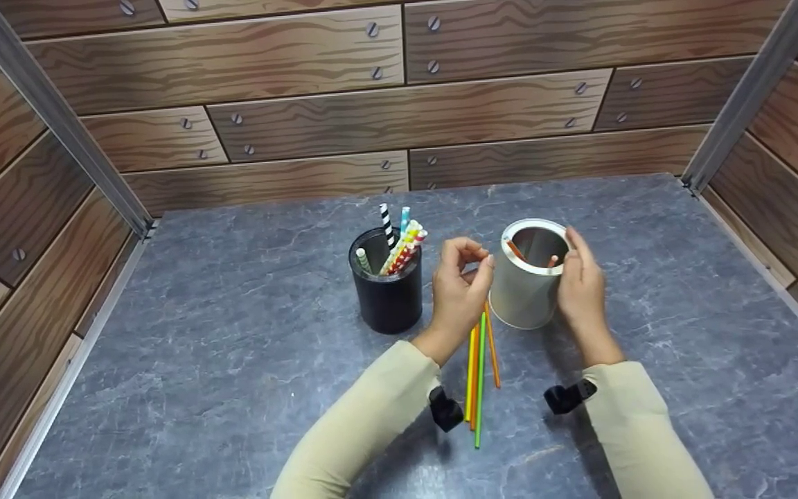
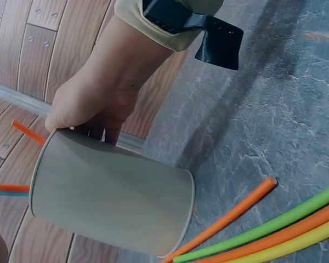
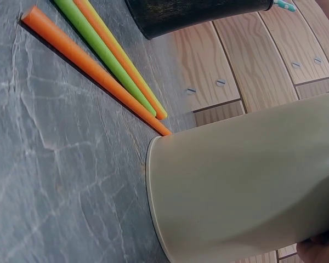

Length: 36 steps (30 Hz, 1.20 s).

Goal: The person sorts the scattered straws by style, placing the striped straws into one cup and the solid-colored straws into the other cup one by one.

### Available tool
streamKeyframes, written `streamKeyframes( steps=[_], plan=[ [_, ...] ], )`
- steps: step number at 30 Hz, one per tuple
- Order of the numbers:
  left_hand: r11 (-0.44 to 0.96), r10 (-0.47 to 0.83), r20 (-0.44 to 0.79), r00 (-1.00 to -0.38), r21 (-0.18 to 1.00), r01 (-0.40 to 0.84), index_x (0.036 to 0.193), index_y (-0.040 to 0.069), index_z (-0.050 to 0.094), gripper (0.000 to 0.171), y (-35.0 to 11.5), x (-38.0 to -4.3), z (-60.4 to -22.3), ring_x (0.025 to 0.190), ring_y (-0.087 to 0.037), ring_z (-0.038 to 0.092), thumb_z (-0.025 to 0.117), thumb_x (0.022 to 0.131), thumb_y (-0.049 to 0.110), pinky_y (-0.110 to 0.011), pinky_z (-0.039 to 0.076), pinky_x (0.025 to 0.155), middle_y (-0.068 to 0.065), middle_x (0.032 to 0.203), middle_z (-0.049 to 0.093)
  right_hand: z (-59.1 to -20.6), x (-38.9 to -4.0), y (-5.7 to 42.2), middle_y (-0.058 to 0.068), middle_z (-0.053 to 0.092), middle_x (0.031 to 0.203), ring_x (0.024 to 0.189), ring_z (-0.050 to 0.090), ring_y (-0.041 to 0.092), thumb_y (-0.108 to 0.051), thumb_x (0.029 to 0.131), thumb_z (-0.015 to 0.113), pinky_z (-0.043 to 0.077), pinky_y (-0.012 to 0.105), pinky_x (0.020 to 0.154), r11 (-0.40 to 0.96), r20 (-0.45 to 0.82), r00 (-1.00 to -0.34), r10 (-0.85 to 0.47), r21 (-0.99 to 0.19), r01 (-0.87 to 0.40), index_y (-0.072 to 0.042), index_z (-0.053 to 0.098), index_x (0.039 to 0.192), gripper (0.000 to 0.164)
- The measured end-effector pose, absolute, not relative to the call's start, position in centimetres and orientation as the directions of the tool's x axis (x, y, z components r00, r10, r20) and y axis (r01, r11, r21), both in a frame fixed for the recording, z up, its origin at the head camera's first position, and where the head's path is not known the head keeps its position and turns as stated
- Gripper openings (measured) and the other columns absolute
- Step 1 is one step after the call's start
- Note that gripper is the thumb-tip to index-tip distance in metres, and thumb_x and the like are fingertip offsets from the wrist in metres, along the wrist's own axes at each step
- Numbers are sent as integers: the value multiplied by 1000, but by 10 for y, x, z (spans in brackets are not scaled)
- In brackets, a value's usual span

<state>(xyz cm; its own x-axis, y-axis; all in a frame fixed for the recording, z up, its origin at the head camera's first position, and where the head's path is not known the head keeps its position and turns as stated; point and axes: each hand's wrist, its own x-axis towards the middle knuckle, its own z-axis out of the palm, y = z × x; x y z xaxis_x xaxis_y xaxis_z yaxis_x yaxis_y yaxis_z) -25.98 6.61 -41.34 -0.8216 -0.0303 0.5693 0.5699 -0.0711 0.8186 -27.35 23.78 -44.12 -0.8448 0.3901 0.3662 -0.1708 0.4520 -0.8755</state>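
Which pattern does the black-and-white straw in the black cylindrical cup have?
Striped; this straw shows best in the head view.

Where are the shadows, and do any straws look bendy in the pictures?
Left wrist view: a dark shadow stripes the tabletop, and the green straw looks curved, maybe from the lens; head view: that straw looks straight, and a soft shadow lies beside the right sleeve; right wrist view: shade darkens the pale can near the right hand.

A walled work booth — wood-print panels (image 1: 302, 125); metal corner posts (image 1: 58, 116); marbled tabletop (image 1: 233, 381).
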Motion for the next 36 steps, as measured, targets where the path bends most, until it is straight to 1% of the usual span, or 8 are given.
streamKeyframes(
  steps=[4,6,10,14,20,23,28,36],
  plan=[
    [-23,-18,557,-830,830,558,93,-2,48,15,63,-259,-421,84,-22,61,58,82,-6,-28,54,69,-18,87,57,-441,-274,237,17,46,137,129,38,29,-10,95,30,28,38,108,446,366,-845,390,-878,-174,2,43,136,44],
    [14,-15,543,-840,840,543,92,-1,50,15,61,-260,-427,82,-19,61,59,81,-5,-26,53,67,-16,86,59,-441,-274,238,17,46,137,130,38,29,-10,95,29,27,38,108,447,367,-845,388,-877,-175,2,43,136,45],
    [75,-8,517,-856,854,515,91,0,52,14,59,-261,-438,79,-17,62,60,80,-4,-26,54,65,-14,84,60,-441,-273,238,16,46,138,130,37,29,-11,94,29,27,39,108,454,362,-848,387,-875,-166,0,43,136,46],
    [115,2,501,-865,859,498,89,0,53,14,57,-260,-446,78,-20,63,61,79,-5,-26,54,65,-14,84,61,-441,-273,237,16,46,138,130,38,29,-10,94,29,28,39,108,453,361,-847,389,-876,-165,0,43,136,46],
    [210,47,473,-880,856,472,87,0,54,12,51,-259,-456,74,-16,60,60,77,-2,-26,52,68,-12,83,60,-441,-274,237,17,46,138,129,39,29,-9,94,29,28,38,107,441,358,-846,396,-882,-166,0,43,136,45],
    [269,75,435,-897,858,438,86,0,54,14,48,-259,-463,71,-13,58,61,74,-2,-24,50,69,-11,80,60,-441,-274,237,17,46,137,129,39,29,-9,94,29,28,38,107,439,355,-846,397,-883,-165,0,43,136,46],
    [335,118,339,-933,871,359,86,-2,56,16,42,-261,-471,65,-6,55,60,70,-2,-16,47,63,-8,75,60,-441,-275,237,18,46,137,128,40,29,-9,94,29,28,38,107,435,364,-841,401,-883,-175,1,44,135,45],
    [408,172,170,-970,884,227,87,-2,60,19,38,-263,-480,57,-2,49,62,69,-2,-16,45,54,-4,70,61,-441,-274,236,18,46,136,128,40,29,-10,94,28,29,38,107,438,364,-840,402,-882,-173,1,44,135,46]
  ],
)
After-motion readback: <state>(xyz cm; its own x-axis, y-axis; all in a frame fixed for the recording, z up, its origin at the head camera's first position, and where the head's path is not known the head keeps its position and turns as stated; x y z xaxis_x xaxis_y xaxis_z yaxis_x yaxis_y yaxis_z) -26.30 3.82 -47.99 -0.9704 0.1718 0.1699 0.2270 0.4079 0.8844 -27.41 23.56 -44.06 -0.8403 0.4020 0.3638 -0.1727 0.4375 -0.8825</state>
